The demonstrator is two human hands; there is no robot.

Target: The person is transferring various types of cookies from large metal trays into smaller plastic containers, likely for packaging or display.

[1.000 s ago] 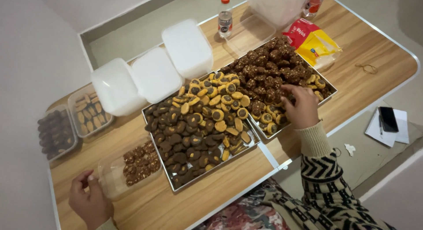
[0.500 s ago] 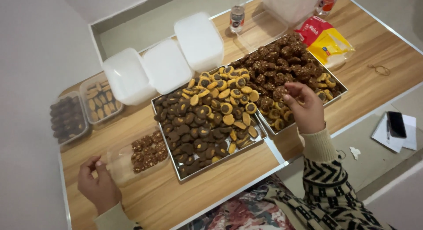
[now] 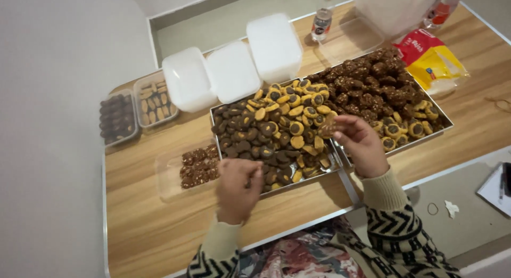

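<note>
My right hand point(image 3: 361, 146) pinches a brown, nut-crusted cookie point(image 3: 327, 130) above the seam between two metal trays. The left tray point(image 3: 301, 183) holds dark chocolate cookies and yellow ones with dark centres. The right tray point(image 3: 446, 124) holds rough brown cookies and a few yellow ones. My left hand point(image 3: 237, 188) hovers at the left tray's front edge with its fingers curled downward. Its back faces me, so anything inside it is hidden. Just left of it lies a clear plastic box point(image 3: 166, 178) partly filled with brown cookies point(image 3: 198, 165).
Three white lidded boxes point(image 3: 231, 70) stand behind the trays. Two small clear boxes of cookies point(image 3: 118, 119) sit at the far left. A bottle point(image 3: 321, 21), a large clear tub point(image 3: 396, 9) and red and yellow packets point(image 3: 434, 57) are at the back right. Papers point(image 3: 497, 188) lie on the floor.
My left hand has left the clear box's left end and moved right to the tray's front edge. My right hand has lifted a brown cookie and drawn left, off the right tray.
</note>
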